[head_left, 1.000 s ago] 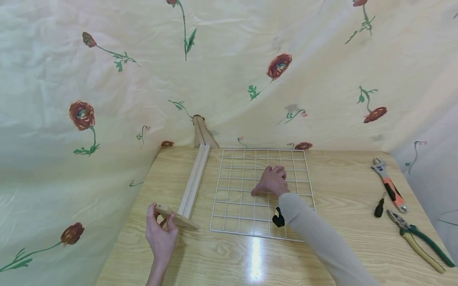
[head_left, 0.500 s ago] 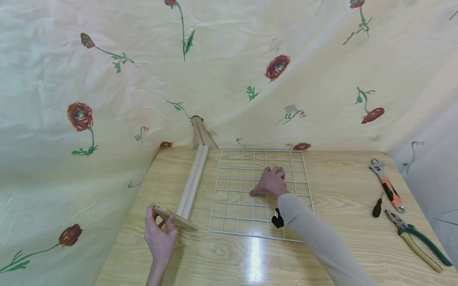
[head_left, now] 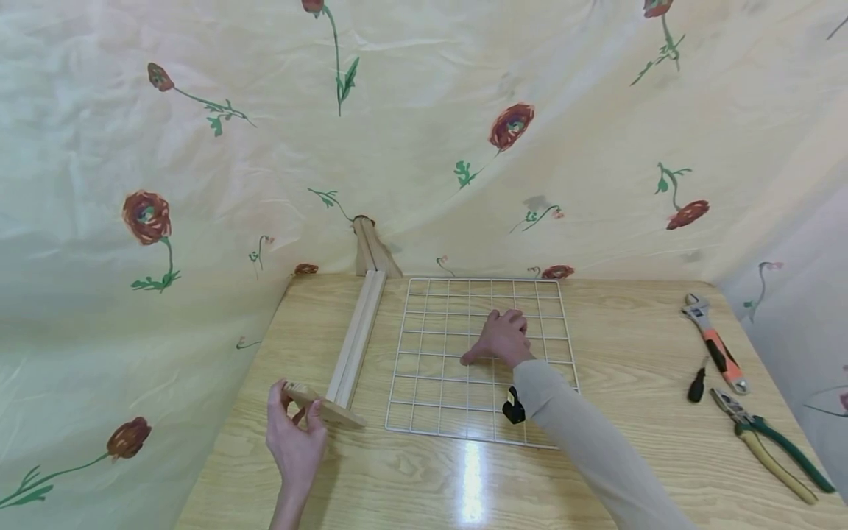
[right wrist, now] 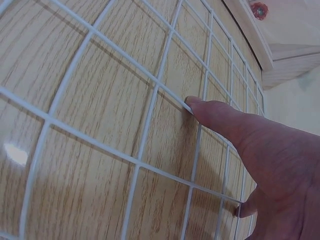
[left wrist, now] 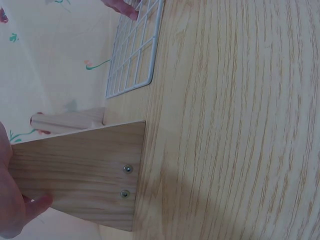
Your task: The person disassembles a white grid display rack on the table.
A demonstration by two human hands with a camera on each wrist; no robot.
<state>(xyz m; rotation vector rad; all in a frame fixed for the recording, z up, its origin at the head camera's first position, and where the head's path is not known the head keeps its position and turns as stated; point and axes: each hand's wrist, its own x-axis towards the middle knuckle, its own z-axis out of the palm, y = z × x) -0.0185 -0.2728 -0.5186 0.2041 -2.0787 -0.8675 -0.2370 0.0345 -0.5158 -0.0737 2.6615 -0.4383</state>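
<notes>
My left hand (head_left: 294,445) grips the upper edge of a tapered wooden end board (left wrist: 85,175), thumb on one side and fingers on the other. Two bolt heads (left wrist: 128,169) show near the board's wide lower edge, which is at the table. From this board a pale wooden rail (head_left: 358,335) runs back to a matching far end board (head_left: 374,250). To its right lies a white wire grid (right wrist: 138,162), flat on the table. My right hand (head_left: 503,338) rests on that grid with fingers spread, its thumb tip touching a wire.
On the table's right side lie an adjustable wrench (head_left: 717,344), a small black-handled screwdriver (head_left: 696,385) and pliers (head_left: 748,423) with green and yellow handles. A flowered cloth (head_left: 424,147) hangs behind the table. A black camera mount (head_left: 513,405) sits at my right wrist.
The view has shifted very slightly. Both hands, the wooden end board and the wire grid keep their places.
</notes>
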